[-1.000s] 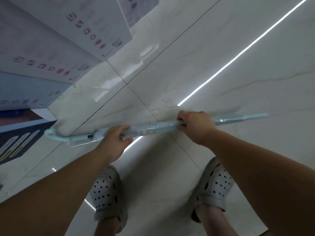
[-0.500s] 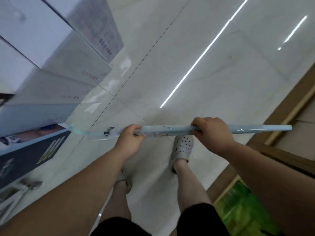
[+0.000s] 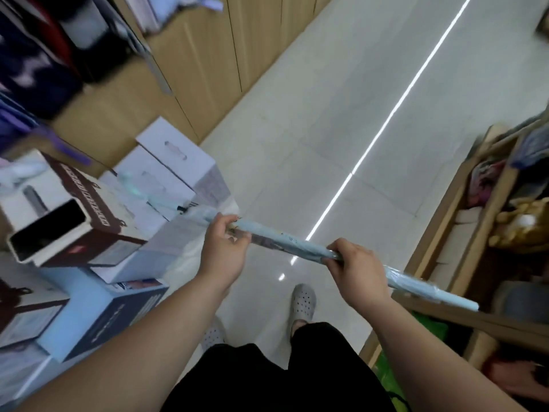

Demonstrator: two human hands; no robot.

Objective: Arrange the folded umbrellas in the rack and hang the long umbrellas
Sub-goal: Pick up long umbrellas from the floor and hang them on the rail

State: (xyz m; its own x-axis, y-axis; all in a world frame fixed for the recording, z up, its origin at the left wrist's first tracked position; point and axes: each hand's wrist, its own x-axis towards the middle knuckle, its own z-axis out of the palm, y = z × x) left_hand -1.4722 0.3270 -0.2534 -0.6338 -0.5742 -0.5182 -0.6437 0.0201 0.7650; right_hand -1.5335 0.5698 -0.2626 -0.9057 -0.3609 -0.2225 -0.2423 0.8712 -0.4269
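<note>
floor [image 3: 326, 120]: pale glossy tile | on it: stacked boxes [image 3: 175, 162], grey clog [image 3: 303, 301]

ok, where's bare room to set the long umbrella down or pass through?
Bare floor runs up the middle aisle, bordered left by the stacked boxes and wooden wall panels, right by the wooden shelf unit. Crowded: boxes packed together at left; shelf compartments hold goods. The left hand and right hand grip the long umbrella across the aisle.

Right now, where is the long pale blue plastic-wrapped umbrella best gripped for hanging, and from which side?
Probably the wrapped shaft of the long pale blue umbrella, from above: it lies nearly level and slim. Leave the handle, blurred here, at its left end free to hook.
</note>
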